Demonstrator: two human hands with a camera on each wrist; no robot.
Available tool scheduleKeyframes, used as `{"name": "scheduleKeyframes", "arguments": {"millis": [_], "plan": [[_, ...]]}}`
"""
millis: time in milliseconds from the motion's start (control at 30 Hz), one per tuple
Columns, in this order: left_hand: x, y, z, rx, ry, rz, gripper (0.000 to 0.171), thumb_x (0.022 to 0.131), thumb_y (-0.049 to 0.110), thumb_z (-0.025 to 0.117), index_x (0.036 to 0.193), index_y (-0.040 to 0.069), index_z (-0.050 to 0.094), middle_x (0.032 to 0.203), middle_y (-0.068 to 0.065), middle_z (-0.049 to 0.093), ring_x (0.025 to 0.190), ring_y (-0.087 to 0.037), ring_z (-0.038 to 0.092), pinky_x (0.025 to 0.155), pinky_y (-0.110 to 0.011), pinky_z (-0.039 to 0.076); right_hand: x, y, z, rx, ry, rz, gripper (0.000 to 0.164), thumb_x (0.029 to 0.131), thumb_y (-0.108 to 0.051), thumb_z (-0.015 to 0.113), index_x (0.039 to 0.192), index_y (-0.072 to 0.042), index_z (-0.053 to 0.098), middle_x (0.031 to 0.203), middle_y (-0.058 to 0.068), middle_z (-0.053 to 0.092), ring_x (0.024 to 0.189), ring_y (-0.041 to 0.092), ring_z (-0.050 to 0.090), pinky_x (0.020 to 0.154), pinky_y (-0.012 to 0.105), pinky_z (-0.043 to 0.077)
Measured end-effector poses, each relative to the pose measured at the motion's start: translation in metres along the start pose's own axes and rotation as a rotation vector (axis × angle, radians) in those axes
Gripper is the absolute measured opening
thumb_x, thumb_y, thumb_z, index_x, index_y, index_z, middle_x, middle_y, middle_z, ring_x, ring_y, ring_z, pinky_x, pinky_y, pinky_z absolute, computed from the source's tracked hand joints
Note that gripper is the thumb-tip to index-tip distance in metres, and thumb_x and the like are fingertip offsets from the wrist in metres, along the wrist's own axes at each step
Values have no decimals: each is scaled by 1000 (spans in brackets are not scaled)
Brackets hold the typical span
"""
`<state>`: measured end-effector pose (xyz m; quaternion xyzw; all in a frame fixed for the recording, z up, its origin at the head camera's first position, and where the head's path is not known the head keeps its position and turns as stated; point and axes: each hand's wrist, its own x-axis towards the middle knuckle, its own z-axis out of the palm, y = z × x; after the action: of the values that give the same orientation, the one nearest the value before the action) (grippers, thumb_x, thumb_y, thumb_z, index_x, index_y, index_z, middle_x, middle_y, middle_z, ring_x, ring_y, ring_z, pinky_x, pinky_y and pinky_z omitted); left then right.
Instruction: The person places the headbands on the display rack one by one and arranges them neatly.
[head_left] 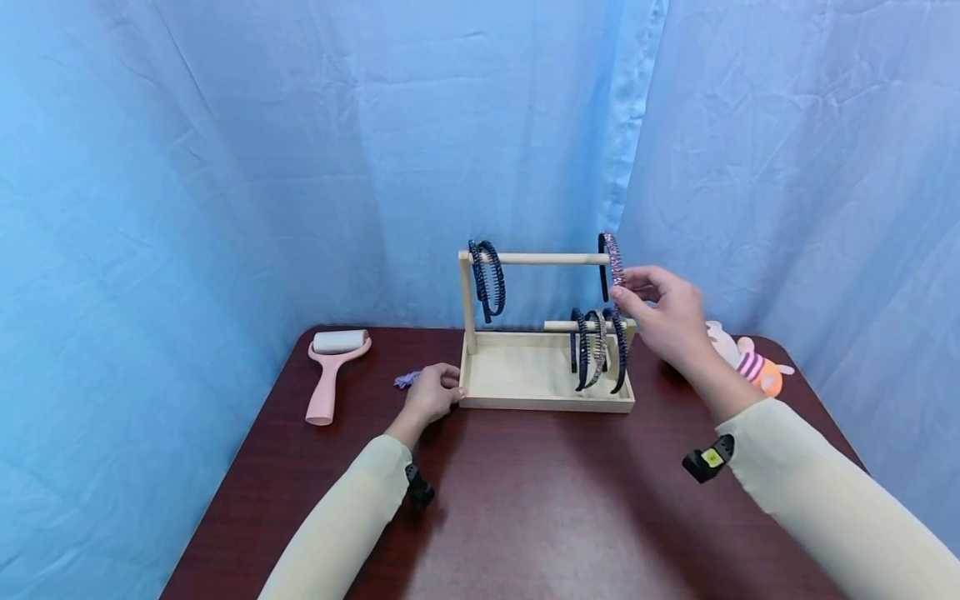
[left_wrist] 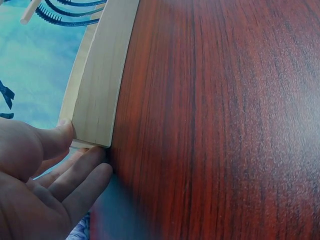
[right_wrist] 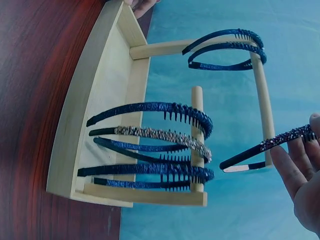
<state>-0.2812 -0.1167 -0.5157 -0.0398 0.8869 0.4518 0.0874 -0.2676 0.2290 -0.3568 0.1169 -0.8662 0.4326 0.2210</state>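
My right hand [head_left: 667, 317] pinches a headband [head_left: 613, 250] with pinkish-red sparkling stones, which hangs over the right end of the stand's upper bar [head_left: 551, 259]. In the right wrist view, that headband's [right_wrist: 285, 139] dark ends reach past the bar. My left hand [head_left: 430, 394] holds the left front corner of the wooden headband stand [head_left: 510, 375], thumb at the rim and fingers against its outer side. Dark-blue toothed headbands [head_left: 492, 279] hang at the upper bar's left end. More headbands, one of them with silvery stones [right_wrist: 162, 136], hang on the lower bar [right_wrist: 198, 97].
On the left of the dark red table [head_left: 510, 500] lies a pink-handled lint roller [head_left: 327, 383]. A small purple item [head_left: 406, 380] lies beside my left hand. A plush toy [head_left: 750, 365] lies at the right, partly behind my right arm. Blue curtains [head_left: 300, 167] surround the table.
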Motion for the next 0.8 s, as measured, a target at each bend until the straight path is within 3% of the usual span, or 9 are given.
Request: {"name": "scheduleKeyframes", "arguments": {"millis": [167, 300, 467, 633, 800], "plan": [[1, 0, -2, -13, -8, -6, 36, 97, 15, 73, 132, 9, 65, 116, -11, 72, 91, -22, 70, 69, -33, 58, 11, -3, 19, 57, -49, 47, 33, 98, -30, 72, 122, -7, 70, 109, 14, 73, 83, -6, 65, 72, 14, 54], [0, 0, -3, -17, -6, -2, 36, 97, 14, 73, 132, 9, 65, 116, -11, 72, 94, -24, 70, 70, -33, 59, 19, -6, 36, 118, -94, 78, 33, 99, -27, 72, 123, -5, 69, 109, 15, 72, 86, 6, 71, 73, 19, 58], [-3, 0, -4, -22, -4, 2, 37, 98, 15, 72, 133, 8, 65, 116, -11, 72, 96, -25, 70, 72, -34, 59, 23, -12, 58, 77, -127, 79, 32, 99, -29, 71, 124, -9, 68, 109, 9, 72, 93, 20, 72, 76, 31, 58], [-3, -2, -2, -16, 0, -3, 36, 97, 15, 73, 132, 9, 65, 116, -11, 72, 93, -23, 70, 70, -33, 58, 23, -21, 79, 23, -177, 62, 28, 99, -28, 71, 122, -12, 69, 111, 6, 72, 99, 23, 70, 81, 44, 56], [-2, -1, 0, -11, 6, -3, 35, 97, 15, 73, 131, 10, 66, 114, -10, 73, 90, -21, 70, 69, -32, 57, 25, -24, 89, -2, -200, 48, 27, 100, -26, 70, 123, -11, 68, 113, 7, 71, 101, 24, 68, 83, 46, 55]]}}
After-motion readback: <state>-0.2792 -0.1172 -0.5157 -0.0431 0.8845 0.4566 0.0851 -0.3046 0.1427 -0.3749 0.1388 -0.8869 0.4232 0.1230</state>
